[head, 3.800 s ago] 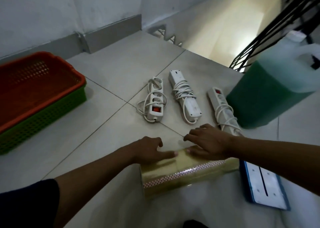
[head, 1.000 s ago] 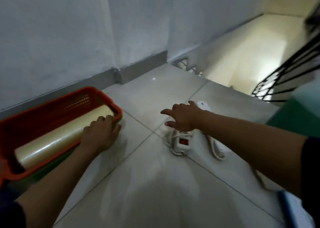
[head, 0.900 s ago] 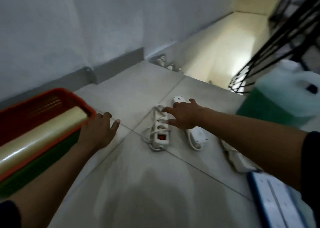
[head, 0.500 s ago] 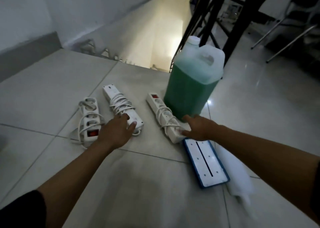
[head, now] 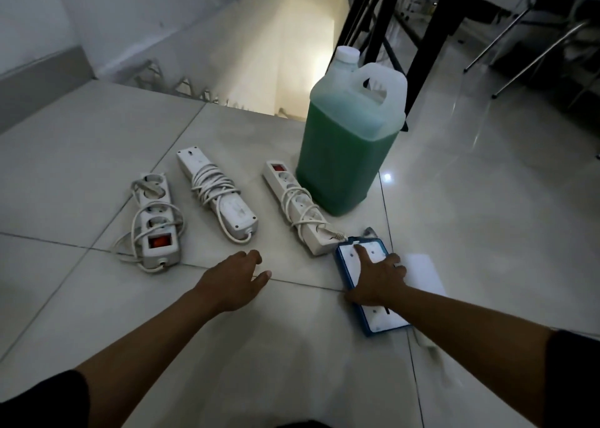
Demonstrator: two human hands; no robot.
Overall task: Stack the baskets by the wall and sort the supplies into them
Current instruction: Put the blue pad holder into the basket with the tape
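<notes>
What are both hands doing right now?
Left hand: open, holding nothing, above the floor tiles.
Right hand: open, fingers resting on the blue-edged pad.

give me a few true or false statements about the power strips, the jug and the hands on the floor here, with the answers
1. Three power strips lie on the floor, the left power strip, the middle power strip and the right power strip. True.
2. The jug holds a red liquid. False: the liquid is green.
3. The right hand rests on the blue-edged pad. True.
4. The left hand grips the middle power strip. False: it is over the tile just short of that strip, holding nothing.
5. The jug lies tipped on its side. False: it stands upright, cap on, beside the right power strip.
</notes>
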